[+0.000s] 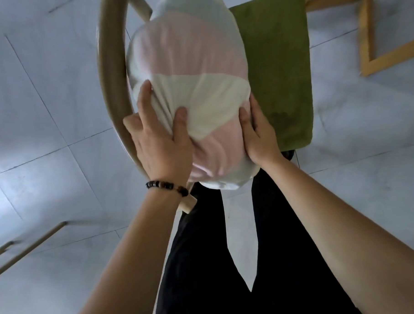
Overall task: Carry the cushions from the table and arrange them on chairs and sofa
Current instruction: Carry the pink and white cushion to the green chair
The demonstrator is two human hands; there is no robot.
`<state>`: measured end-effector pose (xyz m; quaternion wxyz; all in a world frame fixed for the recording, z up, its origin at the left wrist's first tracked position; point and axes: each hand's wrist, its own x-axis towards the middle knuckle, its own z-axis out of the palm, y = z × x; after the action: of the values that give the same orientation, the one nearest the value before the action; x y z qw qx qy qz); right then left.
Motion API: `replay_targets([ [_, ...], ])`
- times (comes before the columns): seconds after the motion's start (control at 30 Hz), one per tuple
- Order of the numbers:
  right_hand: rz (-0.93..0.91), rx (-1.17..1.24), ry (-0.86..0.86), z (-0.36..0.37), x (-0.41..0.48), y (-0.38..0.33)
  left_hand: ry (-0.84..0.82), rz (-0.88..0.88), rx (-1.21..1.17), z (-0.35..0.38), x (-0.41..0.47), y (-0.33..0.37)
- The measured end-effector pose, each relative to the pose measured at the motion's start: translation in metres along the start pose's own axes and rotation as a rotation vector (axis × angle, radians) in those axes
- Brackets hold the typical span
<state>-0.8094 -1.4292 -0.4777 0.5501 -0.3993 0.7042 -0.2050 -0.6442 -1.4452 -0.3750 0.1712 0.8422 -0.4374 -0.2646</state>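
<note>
A plump cushion (185, 70) with pink, cream and pale grey stripes stands against the curved wooden backrest (105, 73) of a chair. The chair has a green seat pad (280, 70). My left hand (160, 140) grips the cushion's near left side, its thumb and fingers pressed into the fabric. Against the near right side lies my right hand (257, 135), fingers curled around the edge. The cushion's lower end hangs over the chair's near edge, above my legs.
Pale grey floor tiles (44, 104) surround the chair. A yellow wooden frame (367, 43) lies on the floor at the upper right. Thin wooden bars (29, 247) of other furniture show at the lower left. My black trousers (229, 262) fill the bottom centre.
</note>
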Motion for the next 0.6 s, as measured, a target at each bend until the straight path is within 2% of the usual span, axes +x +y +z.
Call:
replay_targets([
  [0.2, 0.066, -0.037, -0.084, 0.016, 0.027, 0.004, -0.015, 0.284, 0.412, -0.007, 0.005, -0.021],
  [0.33, 0.057, -0.054, -0.081, -0.002, 0.029, 0.01, 0.11, 0.57, 0.455, -0.005, 0.012, -0.006],
  [0.4, 0.042, -0.105, -0.111, -0.011, 0.025, 0.013, 0.027, 0.719, 0.44, 0.001, 0.025, 0.011],
  [0.47, 0.02, -0.15, -0.122, -0.015, 0.023, 0.019, -0.123, 0.835, 0.559, 0.013, 0.042, 0.022],
  [0.53, -0.008, -0.213, -0.066, -0.016, 0.028, 0.016, -0.252, 0.831, 0.743, 0.025, 0.061, 0.023],
  [0.6, -0.059, -0.257, 0.032, -0.013, 0.041, 0.001, -0.285, 0.774, 0.823, 0.029, 0.075, 0.016],
])
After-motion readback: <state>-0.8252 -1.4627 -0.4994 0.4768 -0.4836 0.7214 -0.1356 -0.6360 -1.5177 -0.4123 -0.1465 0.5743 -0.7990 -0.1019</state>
